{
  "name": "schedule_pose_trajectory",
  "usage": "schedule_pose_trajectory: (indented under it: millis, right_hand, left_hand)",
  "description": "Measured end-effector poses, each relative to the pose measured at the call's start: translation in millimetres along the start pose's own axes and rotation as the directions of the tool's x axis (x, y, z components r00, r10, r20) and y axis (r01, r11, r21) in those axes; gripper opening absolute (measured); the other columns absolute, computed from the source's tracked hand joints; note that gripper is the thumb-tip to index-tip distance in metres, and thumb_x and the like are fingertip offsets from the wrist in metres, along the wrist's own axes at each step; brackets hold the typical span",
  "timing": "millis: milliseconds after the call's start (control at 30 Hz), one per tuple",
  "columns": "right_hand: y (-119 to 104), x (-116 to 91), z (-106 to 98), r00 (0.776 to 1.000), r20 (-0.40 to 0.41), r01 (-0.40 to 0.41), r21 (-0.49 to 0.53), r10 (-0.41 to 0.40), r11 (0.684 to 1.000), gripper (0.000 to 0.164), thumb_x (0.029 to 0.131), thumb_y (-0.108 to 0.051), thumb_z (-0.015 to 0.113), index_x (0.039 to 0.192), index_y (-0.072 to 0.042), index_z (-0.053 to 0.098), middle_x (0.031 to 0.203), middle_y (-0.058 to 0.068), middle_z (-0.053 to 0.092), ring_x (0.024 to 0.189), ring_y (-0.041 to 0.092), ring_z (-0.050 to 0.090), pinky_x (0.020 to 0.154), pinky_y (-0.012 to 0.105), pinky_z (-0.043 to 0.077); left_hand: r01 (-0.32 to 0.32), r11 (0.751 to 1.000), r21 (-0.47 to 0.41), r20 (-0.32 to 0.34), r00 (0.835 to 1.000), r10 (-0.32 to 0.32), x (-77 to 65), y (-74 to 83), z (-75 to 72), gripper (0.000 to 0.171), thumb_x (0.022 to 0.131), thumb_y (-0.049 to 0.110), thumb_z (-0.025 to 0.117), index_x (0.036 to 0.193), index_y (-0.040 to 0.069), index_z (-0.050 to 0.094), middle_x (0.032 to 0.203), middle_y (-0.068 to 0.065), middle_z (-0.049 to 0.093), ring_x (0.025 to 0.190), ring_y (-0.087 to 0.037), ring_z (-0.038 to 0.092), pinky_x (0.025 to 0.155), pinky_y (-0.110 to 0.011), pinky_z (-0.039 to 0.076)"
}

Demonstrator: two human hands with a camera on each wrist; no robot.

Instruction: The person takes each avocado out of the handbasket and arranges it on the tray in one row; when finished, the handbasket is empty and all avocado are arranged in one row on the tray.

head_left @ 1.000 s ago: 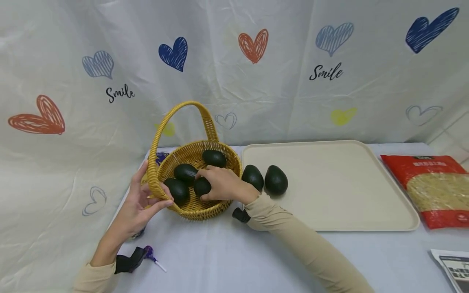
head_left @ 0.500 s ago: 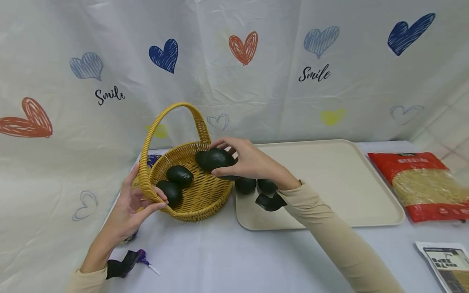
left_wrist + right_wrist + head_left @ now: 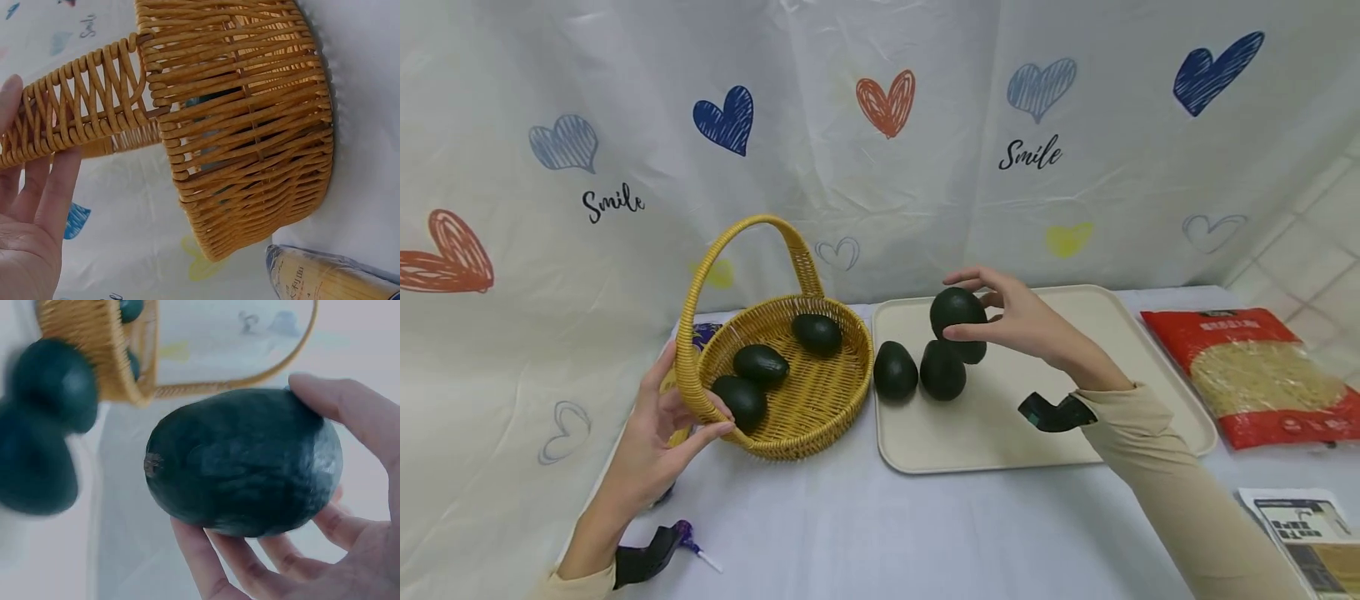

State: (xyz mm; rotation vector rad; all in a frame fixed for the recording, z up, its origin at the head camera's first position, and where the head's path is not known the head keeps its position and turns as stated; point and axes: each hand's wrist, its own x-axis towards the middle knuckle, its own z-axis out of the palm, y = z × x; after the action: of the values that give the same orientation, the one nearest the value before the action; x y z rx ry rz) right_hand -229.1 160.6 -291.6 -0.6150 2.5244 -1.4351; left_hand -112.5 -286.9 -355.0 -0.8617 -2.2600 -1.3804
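My right hand [image 3: 1000, 321] grips a dark green avocado [image 3: 957, 310] [image 3: 244, 464] above the left part of the beige tray [image 3: 1075, 433]. Two more avocados [image 3: 895, 371] [image 3: 942, 372] stand on the tray just below it. My left hand [image 3: 658, 421] holds the base of the handle of a yellow wicker basket [image 3: 820, 417] [image 3: 250, 137], thumb on the rim. Three avocados [image 3: 762, 363] [image 3: 817, 332] [image 3: 741, 400] lie inside the basket.
A red bag of grain [image 3: 1255, 375] lies right of the tray. A printed paper [image 3: 1303, 533] sits at the front right. A packet [image 3: 325, 281] lies behind the basket near my left hand. A heart-printed cloth [image 3: 880, 125] hangs behind the white table [image 3: 880, 533].
My right hand lifted an avocado out of the basket and carried it rightward over the tray. The left hand stayed on the basket handle.
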Motion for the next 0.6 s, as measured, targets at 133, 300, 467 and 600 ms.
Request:
schedule_pose_trajectory:
  millis: [133, 300, 467, 600]
  right_hand:
    - [22.4, -8.7, -7.9, 0.998, -0.017, -0.065, -0.032, 0.064, 0.997, 0.06, 0.09, -0.027, 0.084, 0.143, -0.016, 0.058, 0.145, 0.01, 0.052, 0.11, 0.029, 0.06, 0.091, 0.041, 0.048]
    - [51.1, -14.3, -13.0, 0.991, -0.034, -0.128, -0.033, 0.127, 0.991, 0.056, 0.091, -0.025, 0.084, 0.14, -0.01, 0.059, 0.142, 0.015, 0.053, 0.106, 0.03, 0.064, 0.091, 0.038, 0.048]
    - [73.5, -19.3, -15.9, 0.98, -0.033, -0.195, 0.021, 0.196, 0.981, 0.057, 0.092, -0.023, 0.082, 0.136, -0.002, 0.052, 0.14, 0.02, 0.05, 0.098, 0.024, 0.065, 0.085, 0.032, 0.057]
    - [90.1, -24.3, -17.3, 0.969, -0.026, -0.245, 0.038, 0.246, 0.969, 0.06, 0.094, -0.024, 0.079, 0.137, 0.0, 0.046, 0.135, 0.023, 0.05, 0.097, 0.022, 0.063, 0.083, 0.03, 0.06]
  left_hand:
    - [0.043, 0.998, 0.045, -0.012, 0.999, -0.042, -1.8, 2.7, 0.6, 0.125, 0.073, -0.029, 0.078, 0.167, 0.007, 0.004, 0.097, 0.005, 0.072, 0.089, -0.006, 0.071, 0.083, -0.017, 0.058]
    - [0.036, 0.999, 0.023, -0.024, 0.999, -0.036, -3.6, 1.0, 0.5, 0.117, 0.079, -0.019, 0.08, 0.167, 0.006, 0.006, 0.098, 0.005, 0.073, 0.09, -0.007, 0.072, 0.083, -0.017, 0.058]
    - [0.011, 1.0, -0.004, -0.036, 0.999, -0.011, -3.6, -1.1, 1.0, 0.11, 0.085, -0.007, 0.082, 0.166, 0.005, 0.009, 0.099, 0.003, 0.073, 0.091, -0.008, 0.072, 0.084, -0.016, 0.058]
    - [0.009, 0.999, -0.047, -0.031, 0.999, -0.011, -3.3, -3.2, 1.6, 0.105, 0.091, 0.008, 0.081, 0.166, 0.005, 0.009, 0.099, 0.002, 0.073, 0.091, -0.01, 0.072, 0.084, -0.017, 0.059]
